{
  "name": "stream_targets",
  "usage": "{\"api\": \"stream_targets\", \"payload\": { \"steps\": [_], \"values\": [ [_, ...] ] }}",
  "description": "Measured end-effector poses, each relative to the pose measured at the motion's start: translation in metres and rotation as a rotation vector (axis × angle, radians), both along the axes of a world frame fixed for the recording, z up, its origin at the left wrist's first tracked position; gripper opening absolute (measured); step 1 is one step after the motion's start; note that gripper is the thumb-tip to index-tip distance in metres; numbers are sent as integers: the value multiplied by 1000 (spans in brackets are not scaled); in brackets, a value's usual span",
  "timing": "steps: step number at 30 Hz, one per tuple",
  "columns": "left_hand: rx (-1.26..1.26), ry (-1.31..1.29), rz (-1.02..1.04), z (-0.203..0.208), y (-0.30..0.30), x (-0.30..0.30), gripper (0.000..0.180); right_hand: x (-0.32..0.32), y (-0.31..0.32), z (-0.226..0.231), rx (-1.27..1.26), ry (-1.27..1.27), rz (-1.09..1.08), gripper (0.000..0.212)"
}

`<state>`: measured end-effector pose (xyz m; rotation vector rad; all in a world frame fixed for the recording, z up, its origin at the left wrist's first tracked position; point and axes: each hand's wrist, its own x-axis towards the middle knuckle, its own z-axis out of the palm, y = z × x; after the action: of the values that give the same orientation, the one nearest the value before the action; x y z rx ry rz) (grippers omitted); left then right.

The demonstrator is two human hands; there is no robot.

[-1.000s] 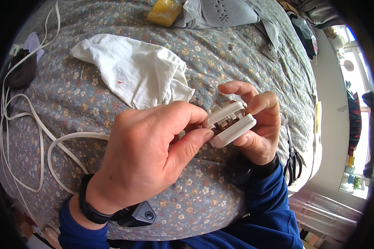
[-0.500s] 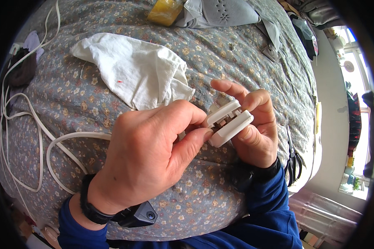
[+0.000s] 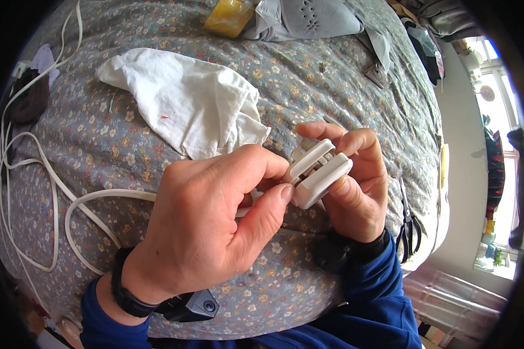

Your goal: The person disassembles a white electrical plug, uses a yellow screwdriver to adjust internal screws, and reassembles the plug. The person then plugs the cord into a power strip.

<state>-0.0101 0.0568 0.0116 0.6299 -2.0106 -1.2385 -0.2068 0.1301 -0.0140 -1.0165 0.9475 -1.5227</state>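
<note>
Both hands (image 3: pixel 204 212) (image 3: pixel 362 200) pinched a split white plastic casing (image 3: pixel 324 181) between their fingers; seemingly light, stiff, best held by its edges.

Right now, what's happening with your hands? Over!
Left fingers and right fingers on white casing. Casing gapped, small parts inside. White cloth beyond, not blocking.

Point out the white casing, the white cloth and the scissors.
White casing (image 3: pixel 325 180): head view, on the outer face of its nearer half.
White cloth (image 3: pixel 186 102): head view, on its middle.
Scissors (image 3: pixel 408 217): head view, about where blades meet handles.
</note>
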Motion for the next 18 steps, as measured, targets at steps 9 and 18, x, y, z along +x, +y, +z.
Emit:
{"api": "stream_targets", "payload": {
  "steps": [9,18],
  "values": [
    [-34,0,-2,-1,0,0,9,0,1,0,-29,24,3,38],
    [-45,-12,-18,0,0,1,11,0,1,-2,-39,1,20,38]
  ]
}}
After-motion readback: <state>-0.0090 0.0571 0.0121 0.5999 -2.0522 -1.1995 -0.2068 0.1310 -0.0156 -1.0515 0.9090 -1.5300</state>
